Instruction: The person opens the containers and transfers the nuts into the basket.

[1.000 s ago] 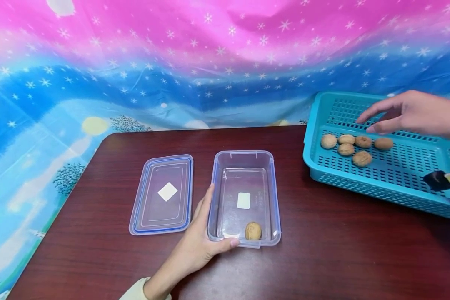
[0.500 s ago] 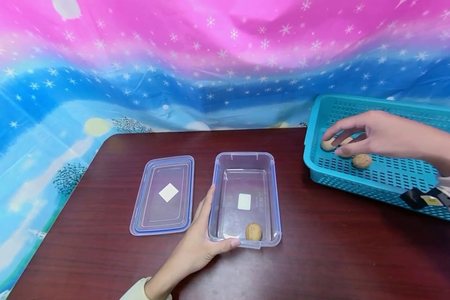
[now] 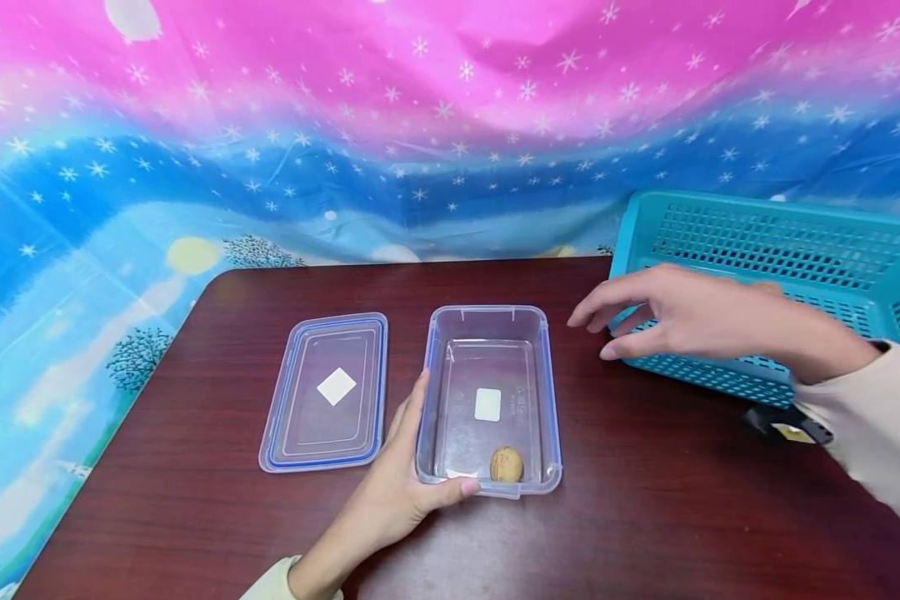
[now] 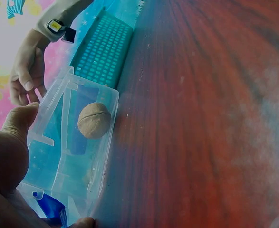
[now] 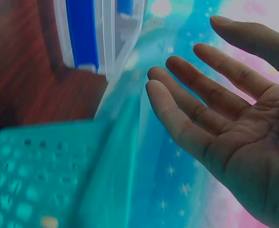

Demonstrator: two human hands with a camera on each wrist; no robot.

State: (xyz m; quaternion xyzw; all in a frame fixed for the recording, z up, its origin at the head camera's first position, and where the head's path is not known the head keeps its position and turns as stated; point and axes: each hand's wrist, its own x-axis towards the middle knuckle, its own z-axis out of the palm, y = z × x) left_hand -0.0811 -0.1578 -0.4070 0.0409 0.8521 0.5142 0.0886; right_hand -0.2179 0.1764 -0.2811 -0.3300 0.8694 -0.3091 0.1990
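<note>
My left hand [image 3: 390, 475] grips the near left corner of a clear plastic food container [image 3: 551, 392], thumb over the front rim and fingers along the left side. One walnut [image 3: 506, 464] lies inside near the front wall; the left wrist view shows the same walnut [image 4: 94, 120] through the clear plastic. Over the front left edge of a teal basket [image 3: 735, 379] hangs my right hand [image 3: 682, 321], its fingers pointing toward the container. In the right wrist view the palm and spread, slightly bent fingers [image 5: 215, 95] hold nothing. Most walnuts in the basket are hidden behind this hand.
A clear lid with a blue seal [image 3: 330, 433] lies flat left of the container. Both rest on a dark red-brown wooden table [image 3: 607, 533]. A snowflake-patterned cloth [image 3: 450, 125] hangs behind the table's back edge.
My right hand has moved left and nearer, from above the walnuts in the basket to the basket's front left edge. The left hand and container have stayed in place.
</note>
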